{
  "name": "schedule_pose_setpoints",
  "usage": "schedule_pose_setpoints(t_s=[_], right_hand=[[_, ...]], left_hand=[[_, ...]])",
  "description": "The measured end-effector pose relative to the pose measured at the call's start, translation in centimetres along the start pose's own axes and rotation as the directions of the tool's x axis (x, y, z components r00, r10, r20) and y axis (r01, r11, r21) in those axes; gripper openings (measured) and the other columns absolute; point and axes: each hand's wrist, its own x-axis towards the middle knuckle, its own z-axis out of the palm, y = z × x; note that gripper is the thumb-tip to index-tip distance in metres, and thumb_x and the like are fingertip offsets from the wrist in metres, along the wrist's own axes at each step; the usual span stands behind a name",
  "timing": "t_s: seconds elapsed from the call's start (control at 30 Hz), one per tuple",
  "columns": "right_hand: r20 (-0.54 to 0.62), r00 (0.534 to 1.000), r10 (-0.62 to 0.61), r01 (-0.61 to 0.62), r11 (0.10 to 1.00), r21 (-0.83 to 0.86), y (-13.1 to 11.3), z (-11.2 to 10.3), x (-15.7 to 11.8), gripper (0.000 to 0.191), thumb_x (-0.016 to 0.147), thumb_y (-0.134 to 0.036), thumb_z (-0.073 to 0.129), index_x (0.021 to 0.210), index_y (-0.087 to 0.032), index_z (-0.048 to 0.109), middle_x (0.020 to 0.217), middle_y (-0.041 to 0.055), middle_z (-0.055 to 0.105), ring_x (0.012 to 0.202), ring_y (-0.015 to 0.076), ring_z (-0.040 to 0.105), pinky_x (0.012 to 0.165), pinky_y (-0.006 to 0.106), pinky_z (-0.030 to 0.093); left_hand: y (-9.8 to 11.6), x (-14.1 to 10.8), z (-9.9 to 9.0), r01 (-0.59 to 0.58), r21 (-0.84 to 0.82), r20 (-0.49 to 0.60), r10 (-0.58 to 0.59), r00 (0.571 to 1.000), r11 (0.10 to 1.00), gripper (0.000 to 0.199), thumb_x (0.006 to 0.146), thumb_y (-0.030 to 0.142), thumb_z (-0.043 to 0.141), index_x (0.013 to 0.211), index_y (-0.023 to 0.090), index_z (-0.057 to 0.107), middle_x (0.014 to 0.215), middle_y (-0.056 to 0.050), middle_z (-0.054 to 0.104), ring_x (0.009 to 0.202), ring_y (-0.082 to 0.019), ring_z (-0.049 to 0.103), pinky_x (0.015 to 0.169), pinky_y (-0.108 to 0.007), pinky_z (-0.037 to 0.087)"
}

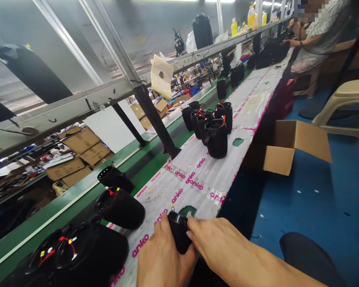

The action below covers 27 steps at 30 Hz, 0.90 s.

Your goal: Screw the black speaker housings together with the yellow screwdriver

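Observation:
A small black cylindrical part [179, 233] is held between both hands over the near edge of the bench, a wire with a yellow connector rising from its open top. Wrapped round its left side and underside is my left hand [164, 253]. The fingers of my right hand [208, 235] press together on its upper right rim. To the left, a black housing with red wires [122, 209] lies tilted, beside another large black housing [98, 247] with red and white wires. Farther along, a black cylinder [217, 139] stands upright at the front of a group.
The long bench has a white covering [185, 191] with pink lettering and a green strip behind. A dark post [155, 119] rises at its back. An open cardboard box [279, 159] sits right of the bench, near a beige stool [347, 103]. A person [320, 40] works at the far right.

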Motion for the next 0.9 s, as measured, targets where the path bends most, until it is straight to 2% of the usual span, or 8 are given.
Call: schedule_pose_setpoints(t_s=[0.13,0.3,0.47,0.63,0.77,0.83,0.9], right_hand=[[0.022,0.999,0.029,-0.027,0.997,-0.075,-0.3,0.4,0.1,0.012,0.1,-0.016,0.05,0.091,-0.022,0.055,0.072,-0.0003,0.069,0.056,0.0239,0.069,0.047,0.038,0.021],[0.066,0.993,0.097,-0.092,0.993,-0.075,-0.7,0.4,0.4,0.012,0.097,-0.013,0.051,0.092,-0.022,0.057,0.07,-0.0007,0.07,0.056,0.0233,0.07,0.045,0.038,0.021],[0.069,0.996,0.053,-0.041,0.985,-0.17,-0.5,0.6,0.5,0.015,0.089,-0.008,0.055,0.097,-0.02,0.06,0.072,0.0016,0.07,0.055,0.0255,0.07,0.045,0.038,0.02],[0.151,0.987,0.053,-0.038,0.994,-0.103,-0.2,0.4,1.4,0.015,0.089,-0.012,0.054,0.099,-0.02,0.061,0.07,0.0019,0.071,0.055,0.0274,0.071,0.042,0.035,0.023],[0.225,0.974,0.016,0.002,0.997,-0.081,0.1,-0.9,1.7,0.028,0.079,-0.008,0.062,0.106,-0.016,0.062,0.074,0.0046,0.072,0.057,0.029,0.071,0.042,0.033,0.032],[0.211,0.977,-0.018,0.032,0.997,-0.064,0.4,-1.3,1.4,0.026,0.077,-0.007,0.064,0.102,-0.015,0.063,0.072,0.0047,0.071,0.058,0.0292,0.071,0.044,0.033,0.035],[0.124,0.991,-0.044,0.046,0.999,-0.011,0.7,-1.1,0.9,0.015,0.084,-0.009,0.061,0.098,-0.015,0.063,0.07,0.0042,0.07,0.057,0.0279,0.07,0.045,0.033,0.036]], left_hand=[[-0.1,0.1,0.4,0.011,0.037,-0.015,-0.011,1.0,0.999,0.071,0.089,0.042,0.052,0.148,0.004,0.042,0.128,-0.023,0.067,0.101,-0.04,0.073,0.085,-0.049,0.056],[-0.1,0.0,0.7,0.025,0.04,-0.003,-0.024,1.0,0.999,0.072,0.09,0.044,0.05,0.149,0.004,0.041,0.129,-0.023,0.067,0.102,-0.04,0.073,0.086,-0.048,0.056],[0.2,0.2,0.7,0.027,0.052,0.028,-0.029,0.999,0.998,0.073,0.09,0.043,0.05,0.149,0.0,0.04,0.13,-0.025,0.066,0.103,-0.041,0.072,0.086,-0.048,0.056],[0.1,0.6,0.6,0.021,0.073,0.057,-0.025,0.998,0.997,0.075,0.091,0.042,0.049,0.15,-0.003,0.038,0.13,-0.029,0.065,0.102,-0.041,0.073,0.085,-0.048,0.057],[0.3,0.3,0.6,-0.02,0.067,0.009,0.019,1.0,0.998,0.075,0.091,0.043,0.053,0.148,-0.004,0.041,0.125,-0.028,0.068,0.099,-0.04,0.074,0.083,-0.047,0.057],[0.3,0.1,0.8,-0.052,0.092,-0.034,0.056,0.998,0.994,0.075,0.09,0.041,0.055,0.148,-0.005,0.042,0.126,-0.027,0.067,0.098,-0.04,0.074,0.082,-0.046,0.058],[0.2,0.0,0.8,-0.083,0.113,-0.066,0.091,0.994,0.99,0.075,0.089,0.039,0.055,0.148,-0.005,0.041,0.129,-0.027,0.066,0.1,-0.04,0.074,0.084,-0.046,0.058]])
